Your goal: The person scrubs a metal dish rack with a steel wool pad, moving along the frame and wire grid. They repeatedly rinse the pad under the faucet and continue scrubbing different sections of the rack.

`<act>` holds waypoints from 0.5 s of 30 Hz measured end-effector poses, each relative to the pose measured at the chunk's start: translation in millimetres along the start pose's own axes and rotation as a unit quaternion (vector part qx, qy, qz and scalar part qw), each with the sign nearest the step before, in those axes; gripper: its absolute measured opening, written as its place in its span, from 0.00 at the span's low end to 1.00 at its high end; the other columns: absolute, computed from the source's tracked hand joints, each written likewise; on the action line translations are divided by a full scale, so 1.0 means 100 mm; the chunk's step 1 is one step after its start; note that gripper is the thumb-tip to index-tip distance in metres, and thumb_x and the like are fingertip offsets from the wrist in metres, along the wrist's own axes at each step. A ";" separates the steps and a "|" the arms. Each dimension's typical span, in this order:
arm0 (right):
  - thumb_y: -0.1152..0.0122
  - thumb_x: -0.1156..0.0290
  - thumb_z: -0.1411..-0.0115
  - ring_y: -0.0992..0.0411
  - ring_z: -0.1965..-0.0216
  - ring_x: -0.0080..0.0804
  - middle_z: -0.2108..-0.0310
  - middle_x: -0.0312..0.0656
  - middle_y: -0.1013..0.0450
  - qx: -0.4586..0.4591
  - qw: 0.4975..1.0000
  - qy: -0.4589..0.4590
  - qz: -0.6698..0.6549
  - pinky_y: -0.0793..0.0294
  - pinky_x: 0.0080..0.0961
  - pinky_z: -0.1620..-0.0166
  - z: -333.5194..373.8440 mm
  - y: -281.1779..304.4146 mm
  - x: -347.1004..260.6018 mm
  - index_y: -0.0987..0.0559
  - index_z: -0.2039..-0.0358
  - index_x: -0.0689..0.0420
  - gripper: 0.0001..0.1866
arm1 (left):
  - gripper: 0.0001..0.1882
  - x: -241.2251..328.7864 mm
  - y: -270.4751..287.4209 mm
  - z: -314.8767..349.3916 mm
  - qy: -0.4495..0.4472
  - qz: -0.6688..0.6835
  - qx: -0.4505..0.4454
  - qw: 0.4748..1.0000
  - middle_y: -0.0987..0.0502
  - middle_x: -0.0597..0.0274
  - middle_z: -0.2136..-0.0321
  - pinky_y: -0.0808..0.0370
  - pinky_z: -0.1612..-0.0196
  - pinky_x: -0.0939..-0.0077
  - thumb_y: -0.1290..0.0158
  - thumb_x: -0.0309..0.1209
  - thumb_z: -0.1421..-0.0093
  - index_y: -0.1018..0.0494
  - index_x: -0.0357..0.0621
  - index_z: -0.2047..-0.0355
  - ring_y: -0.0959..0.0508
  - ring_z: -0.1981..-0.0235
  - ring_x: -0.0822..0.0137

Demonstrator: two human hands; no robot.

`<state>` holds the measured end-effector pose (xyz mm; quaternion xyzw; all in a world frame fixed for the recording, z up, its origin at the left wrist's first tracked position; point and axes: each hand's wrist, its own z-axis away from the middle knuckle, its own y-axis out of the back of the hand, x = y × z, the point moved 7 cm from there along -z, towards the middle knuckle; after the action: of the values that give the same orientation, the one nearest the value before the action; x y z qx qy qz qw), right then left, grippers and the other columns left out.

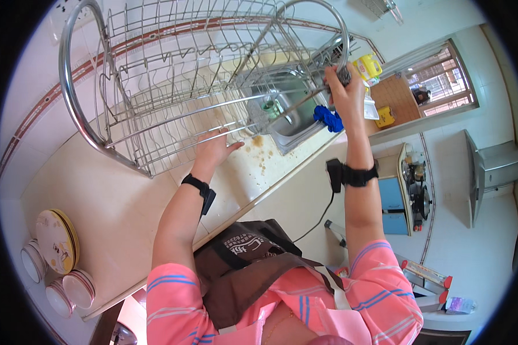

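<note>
A large metal dish rack (172, 118) with bent tube ends stands over the counter and partly in front of the sink. My left hand (213, 150) is at its lower front wires, thumb out to the side and fingers partly hidden behind the wires as they grip the rack. At the rack's right end, my right hand (348, 92) pinches a grey steel wool scourer (344, 75) against the curved tube. A bunched blue cloth (328, 118) lies on the sink's edge just below my right hand.
Behind the rack is a steel sink (296, 141) with a green item (272, 107) inside. Brown stains spot the counter (230, 184). Stacked plates (56, 241) and bowls (78, 289) stand at the left. A yellow container (367, 67) stands beyond the sink.
</note>
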<state>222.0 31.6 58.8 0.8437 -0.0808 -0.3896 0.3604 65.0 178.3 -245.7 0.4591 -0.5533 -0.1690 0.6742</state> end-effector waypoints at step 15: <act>0.47 0.64 0.25 0.29 0.56 0.23 0.50 0.39 0.27 -0.194 0.861 0.129 -0.451 0.27 0.25 0.53 -0.38 -0.40 -0.13 0.31 0.39 0.58 0.18 | 0.50 -0.05 0.89 1.79 0.040 0.010 0.204 0.978 0.37 0.45 0.32 0.40 0.30 0.49 0.29 0.46 0.49 0.39 0.42 0.30 0.36 0.31 0.47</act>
<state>233.9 86.8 56.4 0.7435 0.4332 -0.4052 0.3088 -123.3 151.0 -182.4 0.5879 -0.5536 -0.0270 0.5892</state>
